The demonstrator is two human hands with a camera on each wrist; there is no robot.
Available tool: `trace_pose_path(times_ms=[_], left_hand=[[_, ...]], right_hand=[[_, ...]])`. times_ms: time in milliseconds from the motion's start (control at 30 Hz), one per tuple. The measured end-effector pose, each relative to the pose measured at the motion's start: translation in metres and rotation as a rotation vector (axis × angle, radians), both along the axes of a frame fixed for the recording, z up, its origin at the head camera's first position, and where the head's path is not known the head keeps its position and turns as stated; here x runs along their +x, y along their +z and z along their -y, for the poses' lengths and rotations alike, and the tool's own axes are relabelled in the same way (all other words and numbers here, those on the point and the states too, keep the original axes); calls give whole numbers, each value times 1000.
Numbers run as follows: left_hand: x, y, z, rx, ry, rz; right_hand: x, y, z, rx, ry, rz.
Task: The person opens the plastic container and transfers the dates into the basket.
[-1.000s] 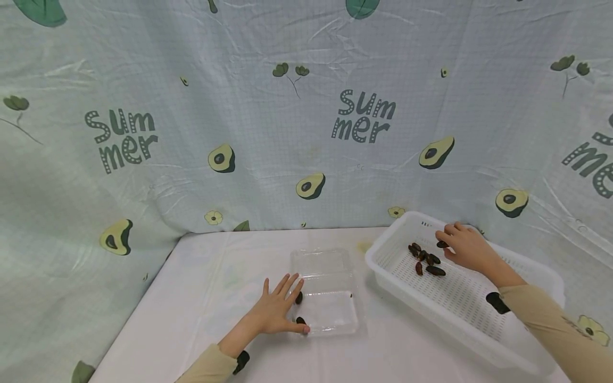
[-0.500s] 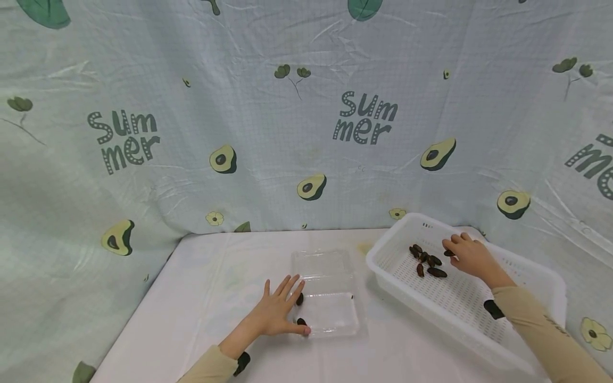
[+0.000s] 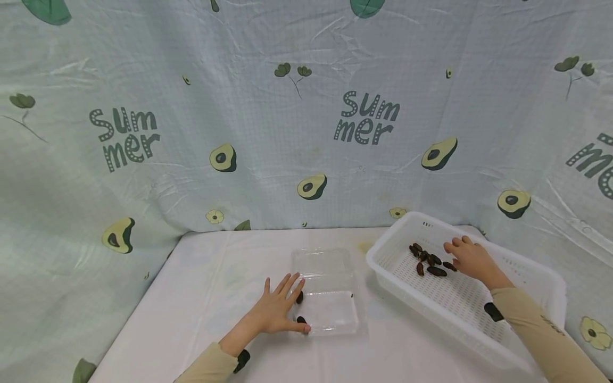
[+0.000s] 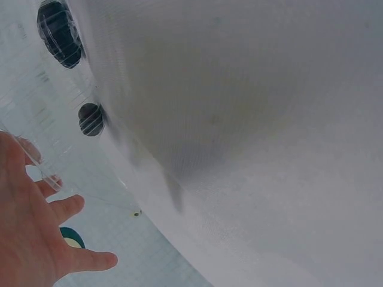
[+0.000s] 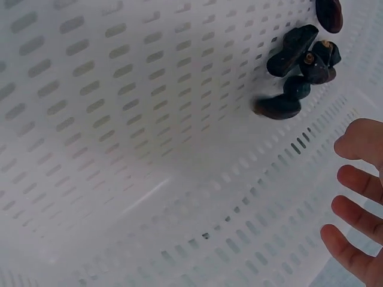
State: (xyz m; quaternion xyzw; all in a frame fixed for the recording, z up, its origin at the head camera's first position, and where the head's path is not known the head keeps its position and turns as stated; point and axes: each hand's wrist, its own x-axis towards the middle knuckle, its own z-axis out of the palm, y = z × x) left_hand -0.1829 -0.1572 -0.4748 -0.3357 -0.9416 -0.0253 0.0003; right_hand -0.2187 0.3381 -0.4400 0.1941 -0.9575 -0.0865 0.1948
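Note:
My left hand (image 3: 275, 313) rests spread on the left edge of a clear plastic clamshell box (image 3: 331, 315), its thumb at the near corner. Two dark dates (image 3: 301, 319) show inside the box along that edge, and the left wrist view shows a date (image 4: 91, 119) through the clear wall. Over the white basket (image 3: 392, 276), my right hand (image 3: 471, 259) hangs with loosely bent fingers and nothing between them. Just below it a single date (image 3: 449, 266) lies near the others; this date (image 5: 278, 107) looks blurred in the right wrist view.
Several dates (image 3: 423, 256) lie together toward the far left end of the basket's slotted floor. The box's clear lid (image 3: 322, 261) is folded back behind it. A patterned curtain (image 3: 258, 106) stands behind the white table (image 3: 201, 298).
My right hand has moved slightly right and let go of the date it held, which now lies in the basket below the fingers. The left hand stays in place on the box.

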Motion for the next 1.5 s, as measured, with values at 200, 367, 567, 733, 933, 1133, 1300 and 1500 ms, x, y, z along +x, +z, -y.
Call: trace_pose_path(times_ms=[200,367,567,733,933,1133,1300,1500], left_hand=[[-1,0,-2,-10,-2,-11],[0,0,-3,-23,3,-16],[0,0,-3,-24,10,-19],[-1,-1,-4,-23,13,-18],[-2,1,-5,-22,14,-18],[-2,3,-7,-20,14,-17],[-4,2,-9,-33,17,-32],[-6,1,-10,-40,25,-34]], right_hand=[[-3,0,1,-16,-7,1],[-4,3,4,-25,44,-38],[-1,15,13,-43,115,-112],[9,35,28,-71,166,-147],[28,64,61,-127,244,-167],[40,80,90,-156,404,-250],[42,86,111,-157,463,-251],[46,81,144,-118,507,-250]])
